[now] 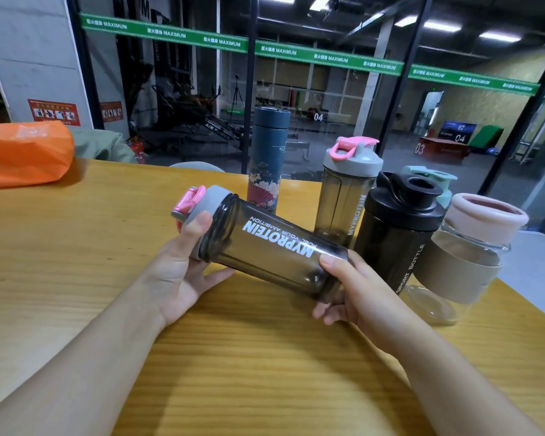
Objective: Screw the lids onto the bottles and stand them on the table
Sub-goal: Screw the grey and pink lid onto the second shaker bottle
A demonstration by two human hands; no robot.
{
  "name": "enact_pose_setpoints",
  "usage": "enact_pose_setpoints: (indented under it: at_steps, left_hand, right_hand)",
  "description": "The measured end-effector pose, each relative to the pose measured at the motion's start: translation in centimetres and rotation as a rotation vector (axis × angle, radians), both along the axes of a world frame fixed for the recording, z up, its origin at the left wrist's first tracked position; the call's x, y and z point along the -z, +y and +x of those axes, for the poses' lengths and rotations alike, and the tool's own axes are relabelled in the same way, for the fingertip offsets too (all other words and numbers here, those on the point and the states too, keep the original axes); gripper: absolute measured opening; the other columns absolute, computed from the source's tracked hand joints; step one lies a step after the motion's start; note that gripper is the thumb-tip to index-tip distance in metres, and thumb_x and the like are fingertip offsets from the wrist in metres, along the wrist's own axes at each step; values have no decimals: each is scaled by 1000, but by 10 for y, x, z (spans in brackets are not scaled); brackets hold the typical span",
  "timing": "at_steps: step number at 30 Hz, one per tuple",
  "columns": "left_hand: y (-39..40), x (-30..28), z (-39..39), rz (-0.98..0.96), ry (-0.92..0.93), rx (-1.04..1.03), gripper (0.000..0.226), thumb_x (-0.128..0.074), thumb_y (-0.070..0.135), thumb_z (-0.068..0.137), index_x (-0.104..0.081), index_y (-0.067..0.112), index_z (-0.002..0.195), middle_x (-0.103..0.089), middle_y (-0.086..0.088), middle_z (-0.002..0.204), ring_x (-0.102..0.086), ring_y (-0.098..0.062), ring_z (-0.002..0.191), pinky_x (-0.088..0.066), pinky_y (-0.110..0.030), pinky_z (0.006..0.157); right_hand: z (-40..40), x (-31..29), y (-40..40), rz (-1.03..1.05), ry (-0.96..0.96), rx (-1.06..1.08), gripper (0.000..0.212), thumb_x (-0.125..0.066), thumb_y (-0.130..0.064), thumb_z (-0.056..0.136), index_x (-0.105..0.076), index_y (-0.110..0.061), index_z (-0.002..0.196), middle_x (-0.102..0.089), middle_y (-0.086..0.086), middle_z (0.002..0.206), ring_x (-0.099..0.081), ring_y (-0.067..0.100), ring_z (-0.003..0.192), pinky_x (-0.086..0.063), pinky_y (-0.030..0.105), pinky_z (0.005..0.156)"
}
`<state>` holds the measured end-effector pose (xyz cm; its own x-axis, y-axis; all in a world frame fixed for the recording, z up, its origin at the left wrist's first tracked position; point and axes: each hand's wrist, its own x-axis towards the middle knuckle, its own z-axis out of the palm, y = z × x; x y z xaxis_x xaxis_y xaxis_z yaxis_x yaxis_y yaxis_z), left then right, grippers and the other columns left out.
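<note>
Two hands (183, 272) hold one of six bottles (265, 247).

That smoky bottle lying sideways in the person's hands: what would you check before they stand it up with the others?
1. Lid on: the grey and pink lid sits on the smoky bottle: ok.
2. Lid fully tight: cannot tell, the thread seam is partly behind the thumb.
3. Grip: left hand holds the lid end, right hand holds the base: ok.
4. Bottle upright: it lies tilted on its side, above the table: not ok.
5. Landing spot: bare wood in front of the blue flask and the standing smoky bottle: ok.
6. Neighbours: the black bottle stands close to the right hand: not ok, easy to knock.
</note>
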<state>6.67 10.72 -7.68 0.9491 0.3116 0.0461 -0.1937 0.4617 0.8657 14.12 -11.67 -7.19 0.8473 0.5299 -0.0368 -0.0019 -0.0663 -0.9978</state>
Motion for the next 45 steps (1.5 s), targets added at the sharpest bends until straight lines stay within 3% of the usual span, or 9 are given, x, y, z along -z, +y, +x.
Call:
enact_pose_setpoints:
  at_steps: [8, 11, 16, 19, 23, 29, 35, 41, 45]
  left_hand:
    - [0, 3, 2, 35, -28, 12, 90, -91, 54, 31, -68, 25, 113, -69, -4, 117, -65, -18, 107, -45, -52, 97]
    - [1, 4, 3, 29, -44, 20, 97, -91, 53, 34, -65, 21, 121, -67, -9, 121, -63, -22, 109, -44, -53, 100]
    - [0, 5, 6, 1, -56, -23, 74, -92, 53, 31, -76, 24, 97, -71, -7, 110, -66, -21, 102, -49, -47, 94]
    - [2, 5, 8, -31, -39, -88, 77, -92, 53, 25, -75, 22, 94, -73, -6, 106, -68, -21, 99, -52, -44, 90]
    - [4, 4, 7, -75, -33, -145, 92, -92, 53, 25, -68, 19, 107, -72, -8, 110, -67, -23, 105, -49, -47, 94]
    - [5, 3, 5, -81, -30, -157, 87, -91, 54, 24, -70, 20, 102, -72, -7, 108, -68, -23, 102, -51, -45, 90]
    - [4, 1, 4, -71, -42, -137, 104, -91, 54, 29, -62, 19, 122, -70, -7, 114, -65, -23, 108, -49, -47, 93]
    - [3, 1, 3, -74, -54, -104, 92, -91, 54, 29, -66, 22, 112, -73, -4, 108, -69, -18, 97, -50, -44, 89]
    - [2, 1, 4, -87, -72, -81, 85, -91, 51, 31, -67, 21, 107, -73, -4, 105, -70, -18, 95, -49, -45, 89]
  right_hand:
    - [2, 0, 2, -198, 111, -23, 65, -27, -61, 93, -63, -7, 102, -68, 14, 73, -52, 18, 46, -40, 22, 38]
    - [3, 3, 2, -207, 125, -61, 70, -24, -63, 93, -64, -6, 103, -68, 16, 74, -53, 18, 47, -41, 22, 39]
    - [-1, 2, 8, -114, 151, -15, 51, -42, -56, 93, -46, -18, 127, -67, 15, 99, -67, 27, 59, -51, 27, 46]
    - [-2, 4, 4, -146, -23, -42, 66, -67, -36, 86, -25, -37, 137, -61, 6, 110, -73, 28, 76, -59, 34, 67]
    - [-4, 3, -3, -260, -278, -85, 84, -74, -11, 81, -21, -49, 134, -51, -13, 118, -73, 24, 85, -56, 41, 89]
    - [-5, -3, -4, -237, -318, -56, 74, -78, -14, 77, -35, -42, 131, -59, -1, 115, -71, 21, 69, -58, 30, 66]
    - [-2, -4, -6, -265, -246, -35, 62, -68, -47, 78, -44, -28, 132, -69, -1, 94, -63, 15, 56, -45, 23, 48]
    - [1, -2, -4, -278, -214, -16, 60, -54, -59, 70, -57, -16, 112, -66, 0, 79, -54, 18, 47, -35, 22, 41]
    - [2, -3, -2, -262, -135, -68, 59, -38, -59, 79, -62, -11, 103, -72, 17, 80, -47, 14, 40, -31, 20, 38]
